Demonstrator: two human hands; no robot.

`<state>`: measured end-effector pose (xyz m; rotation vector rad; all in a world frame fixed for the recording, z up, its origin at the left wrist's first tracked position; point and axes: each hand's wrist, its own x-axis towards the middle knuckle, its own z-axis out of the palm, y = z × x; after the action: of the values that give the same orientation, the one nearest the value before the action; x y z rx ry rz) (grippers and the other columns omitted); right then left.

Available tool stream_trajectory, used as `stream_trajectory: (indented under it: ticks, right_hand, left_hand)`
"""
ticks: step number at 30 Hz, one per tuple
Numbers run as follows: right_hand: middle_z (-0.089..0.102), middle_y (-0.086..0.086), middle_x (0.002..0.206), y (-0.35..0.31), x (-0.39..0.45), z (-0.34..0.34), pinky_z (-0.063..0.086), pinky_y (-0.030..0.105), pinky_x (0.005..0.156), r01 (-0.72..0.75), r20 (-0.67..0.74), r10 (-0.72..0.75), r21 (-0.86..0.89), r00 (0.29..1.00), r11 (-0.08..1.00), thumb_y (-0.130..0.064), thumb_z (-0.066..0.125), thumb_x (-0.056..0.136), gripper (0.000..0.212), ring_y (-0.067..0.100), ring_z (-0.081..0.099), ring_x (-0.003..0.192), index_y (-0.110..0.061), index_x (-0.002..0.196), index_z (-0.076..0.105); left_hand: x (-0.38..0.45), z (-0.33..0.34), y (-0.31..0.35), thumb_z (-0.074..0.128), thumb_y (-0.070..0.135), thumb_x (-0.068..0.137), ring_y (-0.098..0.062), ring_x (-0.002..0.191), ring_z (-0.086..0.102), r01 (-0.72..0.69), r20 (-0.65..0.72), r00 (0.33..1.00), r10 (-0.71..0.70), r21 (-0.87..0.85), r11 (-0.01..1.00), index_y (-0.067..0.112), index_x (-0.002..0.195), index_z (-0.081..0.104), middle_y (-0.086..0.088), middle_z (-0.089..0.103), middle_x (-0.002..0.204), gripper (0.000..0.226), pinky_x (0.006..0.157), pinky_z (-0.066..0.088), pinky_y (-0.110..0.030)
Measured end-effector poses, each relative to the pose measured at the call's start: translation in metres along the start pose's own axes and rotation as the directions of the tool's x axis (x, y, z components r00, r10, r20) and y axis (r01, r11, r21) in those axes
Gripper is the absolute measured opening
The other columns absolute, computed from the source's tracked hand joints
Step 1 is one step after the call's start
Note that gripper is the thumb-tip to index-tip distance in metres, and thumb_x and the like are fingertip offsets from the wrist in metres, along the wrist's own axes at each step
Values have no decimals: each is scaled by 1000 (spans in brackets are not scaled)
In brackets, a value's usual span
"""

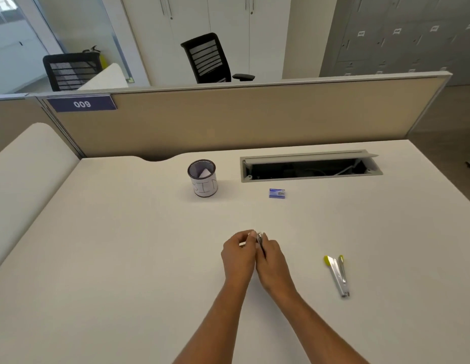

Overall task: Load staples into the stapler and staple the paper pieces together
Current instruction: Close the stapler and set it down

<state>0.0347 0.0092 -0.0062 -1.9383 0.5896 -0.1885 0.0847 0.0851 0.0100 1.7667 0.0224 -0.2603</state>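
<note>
My left hand (237, 254) and my right hand (272, 261) meet at the middle of the white desk (123, 258), fingertips pinched together. Between them sits a small silver and dark object (260, 240), thin and mostly hidden by the fingers; I cannot tell what it is. A silver stapler with yellow tips (337, 274) lies opened out flat on the desk to the right of my hands, untouched. A small blue staple box (277, 193) rests farther back. No loose paper pieces show on the desk.
A mesh pen cup (203, 178) with a white label and folded paper inside stands at the back centre. An open cable tray (310, 166) is set into the desk behind the box. A beige partition (228, 119) closes the far edge.
</note>
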Motion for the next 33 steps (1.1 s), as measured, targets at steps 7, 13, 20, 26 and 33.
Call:
stream_trajectory:
  ticks: [7,13,20,26,33]
  right_hand:
    - [49,-7,53,38,-31,-45,28,24,48,-7,-217,-50,-257,975,966,-32,66,94,40,11,40,51,-23,58,52]
    - [50,-4,54,47,-34,-56,30,30,45,-120,-282,35,-290,959,949,-39,63,95,47,13,41,48,-19,56,45]
    - [55,-2,66,52,-36,-54,27,29,46,-164,-264,71,-346,962,924,-44,58,95,46,17,48,53,-22,59,41]
    - [47,-6,70,55,-41,-56,35,32,54,-81,-181,3,-426,983,901,-43,56,95,43,21,52,63,-26,61,36]
    - [64,-2,94,69,-46,-90,53,33,69,0,-403,-146,-339,904,941,-24,79,84,20,13,58,82,-13,99,72]
  left_hand:
    - [-35,29,-13,65,17,95,-8,87,73,128,132,982,-135,66,990,21,108,75,4,78,97,17,85,61,-30]
    - [-58,51,-12,55,13,98,-5,67,63,31,168,983,-70,223,974,18,136,63,2,76,86,39,57,44,-5]
    - [-59,56,-16,60,11,93,-5,51,52,75,86,991,-101,264,962,23,84,76,13,77,102,22,55,49,-20]
    - [-57,55,-13,68,17,89,-13,74,65,152,4,988,-157,232,961,19,90,79,6,77,85,11,62,47,-17]
    - [-55,53,-12,58,8,88,-15,49,26,115,-64,993,-99,337,934,15,56,38,6,33,46,39,39,21,-17]
